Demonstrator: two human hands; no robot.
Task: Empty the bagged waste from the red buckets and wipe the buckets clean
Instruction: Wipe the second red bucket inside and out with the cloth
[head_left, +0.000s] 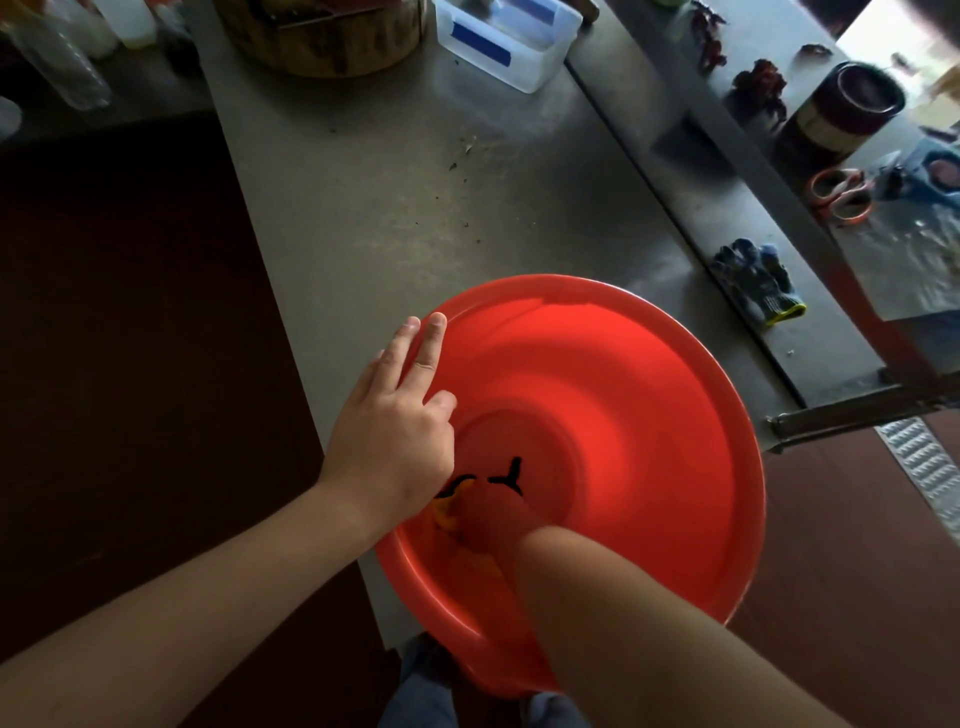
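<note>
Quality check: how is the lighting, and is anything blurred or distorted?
Head view: daylight from the upper right lights the far inner wall of the red bucket; floor at left nearly black; right hand inside is motion-blurred, left hand on the rim sharp; wide-angle bends the table edges.

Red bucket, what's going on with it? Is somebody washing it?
A person is wiping it out. Their left hand rests flat on the rim of the red bucket to steady it. Their right hand reaches down inside and seems to hold an orange cloth with black marks against the inner wall. No bag of waste shows in the bucket. It sits at the near edge of a metal table.
</note>
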